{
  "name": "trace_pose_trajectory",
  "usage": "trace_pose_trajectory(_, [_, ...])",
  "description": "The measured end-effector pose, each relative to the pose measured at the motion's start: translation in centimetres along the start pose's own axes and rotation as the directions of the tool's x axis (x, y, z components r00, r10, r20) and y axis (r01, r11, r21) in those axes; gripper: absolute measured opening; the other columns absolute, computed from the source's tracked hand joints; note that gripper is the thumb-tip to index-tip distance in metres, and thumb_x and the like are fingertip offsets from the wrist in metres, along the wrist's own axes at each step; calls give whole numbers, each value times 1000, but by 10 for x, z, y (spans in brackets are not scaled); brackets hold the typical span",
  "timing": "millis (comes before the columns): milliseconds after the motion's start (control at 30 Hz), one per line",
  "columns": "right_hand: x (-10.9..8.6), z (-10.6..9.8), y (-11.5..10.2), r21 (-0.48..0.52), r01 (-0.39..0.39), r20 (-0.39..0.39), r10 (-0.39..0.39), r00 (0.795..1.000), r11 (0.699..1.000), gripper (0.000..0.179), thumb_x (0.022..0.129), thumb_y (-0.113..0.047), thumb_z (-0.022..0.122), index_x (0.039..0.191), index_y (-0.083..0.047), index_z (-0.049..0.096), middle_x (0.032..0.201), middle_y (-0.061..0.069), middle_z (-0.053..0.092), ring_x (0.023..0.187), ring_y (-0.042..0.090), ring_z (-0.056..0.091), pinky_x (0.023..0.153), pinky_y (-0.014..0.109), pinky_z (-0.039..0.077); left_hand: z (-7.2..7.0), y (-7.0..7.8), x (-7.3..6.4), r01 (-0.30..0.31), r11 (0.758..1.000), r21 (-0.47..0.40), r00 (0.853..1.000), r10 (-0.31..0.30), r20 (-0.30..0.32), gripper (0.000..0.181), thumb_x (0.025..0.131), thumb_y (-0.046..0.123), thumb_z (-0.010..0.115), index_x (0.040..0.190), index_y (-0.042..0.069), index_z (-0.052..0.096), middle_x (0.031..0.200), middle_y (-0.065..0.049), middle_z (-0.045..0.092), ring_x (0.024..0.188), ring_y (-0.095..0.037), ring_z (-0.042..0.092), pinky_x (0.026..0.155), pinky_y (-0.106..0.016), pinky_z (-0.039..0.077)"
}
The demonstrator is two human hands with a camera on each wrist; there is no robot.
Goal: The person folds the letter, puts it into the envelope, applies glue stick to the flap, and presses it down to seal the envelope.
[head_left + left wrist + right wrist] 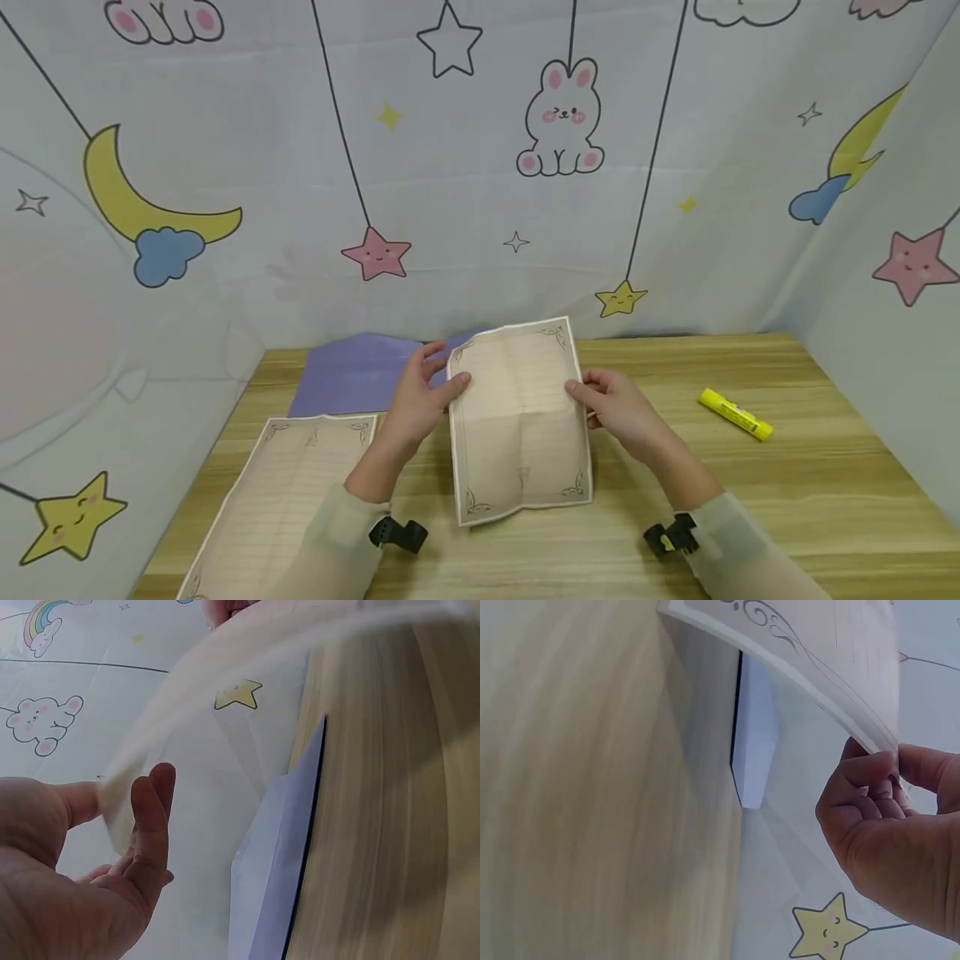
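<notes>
A cream sheet of lined writing paper (517, 417) with scrolled corners and fold creases is held up above the table between both hands. My left hand (420, 396) pinches its left edge, thumb in front and fingers behind. On the opposite edge, my right hand (618, 408) grips the sheet between thumb and curled fingers. The paper bows between the hands, as the left wrist view shows with the left hand (97, 862) at one edge. In the right wrist view, the right hand (892, 817) holds the edge near a printed scroll.
A second, similar sheet (292, 467) lies at the left front, partly behind the left forearm. Purple paper or envelopes (348, 375) lie at the back left, partly hidden by the held sheet. A yellow glue stick (735, 414) rests on the wooden table (810, 500) to the right.
</notes>
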State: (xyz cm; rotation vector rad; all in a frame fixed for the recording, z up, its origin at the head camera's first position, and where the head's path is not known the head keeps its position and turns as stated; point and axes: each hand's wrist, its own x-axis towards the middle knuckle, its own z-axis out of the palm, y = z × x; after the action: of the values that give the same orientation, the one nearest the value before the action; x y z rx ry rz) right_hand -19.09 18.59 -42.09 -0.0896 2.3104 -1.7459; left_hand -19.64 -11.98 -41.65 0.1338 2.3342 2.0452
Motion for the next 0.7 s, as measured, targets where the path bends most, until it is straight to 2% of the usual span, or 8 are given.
trace_pose_trajectory(100, [2,-4,-1,6,6,-19,-6,1000,1000,36,111,-26,59,127,5,63,104,13,68,88,22,62,74,32,56,-1,0,-4,14,998,-55,1000,-13,17,75,101,7,74,164,12,33,142,-23,62,96,-31,74,74,-37,61])
trace_pose_trajectory(233, [2,-6,-4,8,15,-36,-15,999,1000,39,111,-28,60,129,6,62,106,13,71,88,21,65,74,32,58,-2,0,-10,0,997,-75,998,5,70,68,101,3,71,161,12,41,113,-20,75,76,-23,73,66,-33,61])
trace_pose_trajectory(333, [1,-8,-7,4,15,-52,-15,999,1000,41,111,-30,60,130,5,62,106,13,72,88,21,67,73,33,58,-2,0,-14,-12,998,-56,994,18,110,52,102,4,71,151,9,57,102,-16,76,74,-20,72,66,-33,62])
trace_pose_trajectory(433, [-2,-10,-10,-1,12,-74,-12,997,1000,40,111,-31,60,130,5,63,105,13,73,87,21,66,72,32,57,-1,1,-17,-22,999,-26,990,25,138,39,101,5,72,140,6,67,103,-14,76,78,-20,72,67,-32,62])
trace_pose_trajectory(600, [-4,-12,-12,1,19,-88,-19,996,1000,39,111,-30,61,128,5,62,104,13,73,84,20,66,68,30,56,2,1,-18,-31,1000,3,989,30,145,31,101,5,72,132,3,72,103,-14,76,79,-19,70,66,-31,61])
trace_pose_trajectory(700, [-5,-13,-10,9,20,-94,-19,995,1000,41,110,-28,62,135,4,58,108,14,74,83,20,66,67,29,55,4,2,-19,-30,1000,3,992,29,124,27,100,4,73,127,2,74,99,-12,74,77,-18,69,66,-30,60])
